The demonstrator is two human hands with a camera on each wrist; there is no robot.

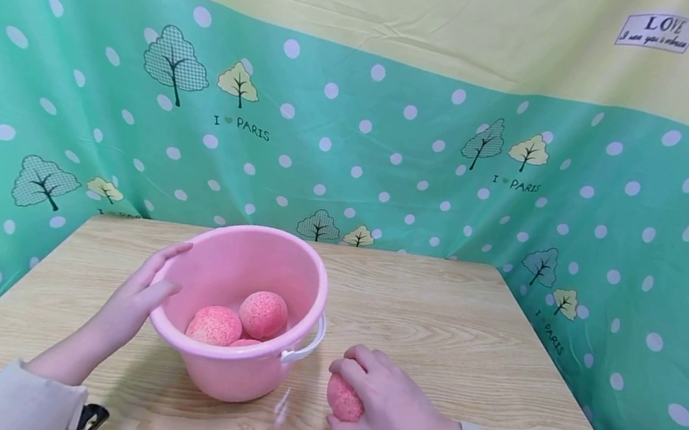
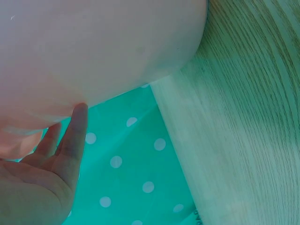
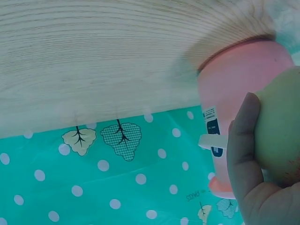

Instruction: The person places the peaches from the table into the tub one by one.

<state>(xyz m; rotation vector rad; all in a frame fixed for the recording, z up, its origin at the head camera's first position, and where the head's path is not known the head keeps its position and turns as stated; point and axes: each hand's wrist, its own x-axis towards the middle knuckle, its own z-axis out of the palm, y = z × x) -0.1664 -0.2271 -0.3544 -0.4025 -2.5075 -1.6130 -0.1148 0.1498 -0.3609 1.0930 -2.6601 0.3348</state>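
A pink bucket (image 1: 235, 371) stands on the table with its mouth towards me. My left hand (image 1: 141, 290) holds its left rim, thumb over the edge and fingers along the outside; in the left wrist view, fingertips of the left hand (image 2: 58, 164) lie against the pale bucket wall (image 2: 108, 51). Inside lie a speckled pink peach (image 1: 215, 325), another peach (image 1: 264, 314) and part of a third. To the bucket's right, my right hand (image 1: 387, 406) grips a peach (image 1: 345, 398), whose yellow-green side (image 3: 281, 122) shows in the right wrist view.
A white handle (image 1: 309, 345) hangs at the bucket's right side. The wood-grain table (image 1: 436, 314) reaches back to a green dotted cloth (image 1: 391, 156) that hangs behind and along both sides. A small black object (image 1: 91, 421) is by the left cuff.
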